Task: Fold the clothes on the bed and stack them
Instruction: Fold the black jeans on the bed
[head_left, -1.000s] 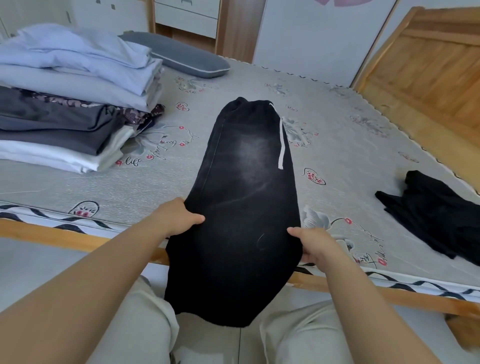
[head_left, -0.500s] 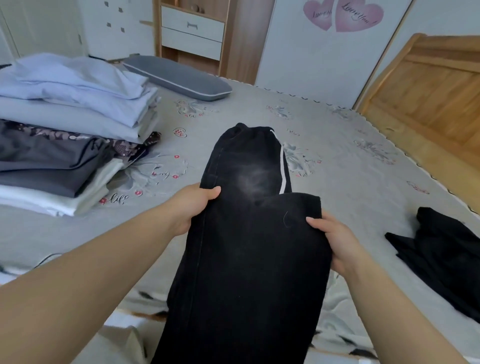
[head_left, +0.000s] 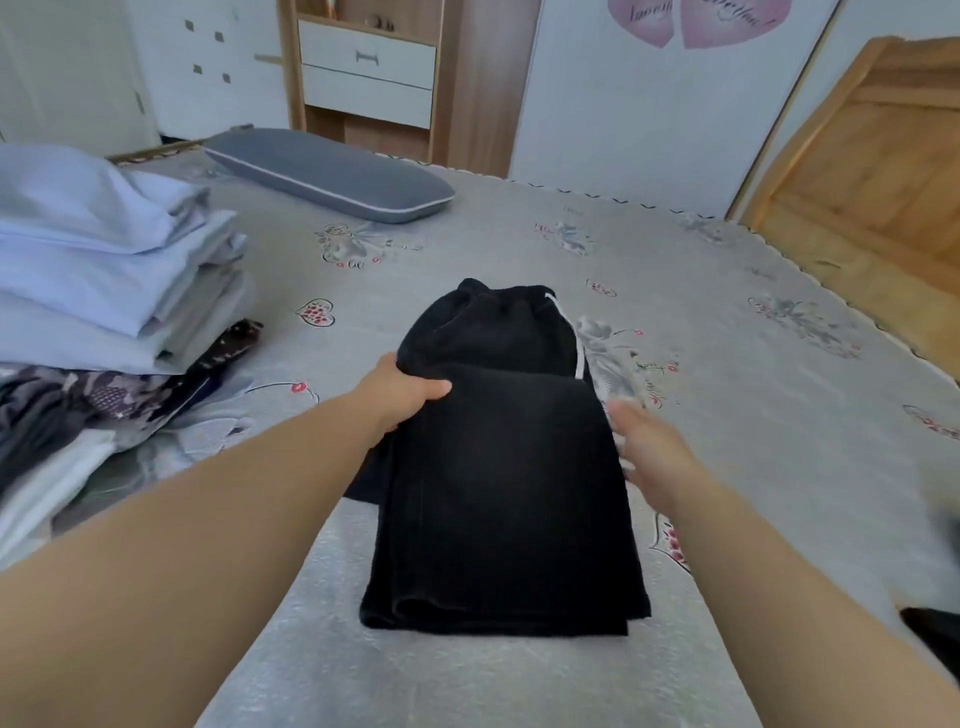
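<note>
Black trousers (head_left: 506, 483) with a white drawstring lie folded over on the grey floral bed (head_left: 727, 395), the leg part laid on top of the waist part. My left hand (head_left: 402, 392) pinches the folded edge at its left side. Blurred and with fingers spread, my right hand (head_left: 649, 447) hovers just off the right edge of the fold, not gripping the cloth. A stack of folded clothes (head_left: 98, 312), pale blue on top, dark and white below, stands at the left of the bed.
A grey pillow (head_left: 332, 174) lies at the far side of the bed. A black garment (head_left: 935, 631) shows at the right edge. A wooden headboard (head_left: 872, 156) rises at the right; a drawer unit (head_left: 366, 73) stands behind the bed.
The trouser legs, which hung over the bed's edge, have been carried up and laid over the waist part. My right hand has let go of the cloth; my view moved forward over the bed.
</note>
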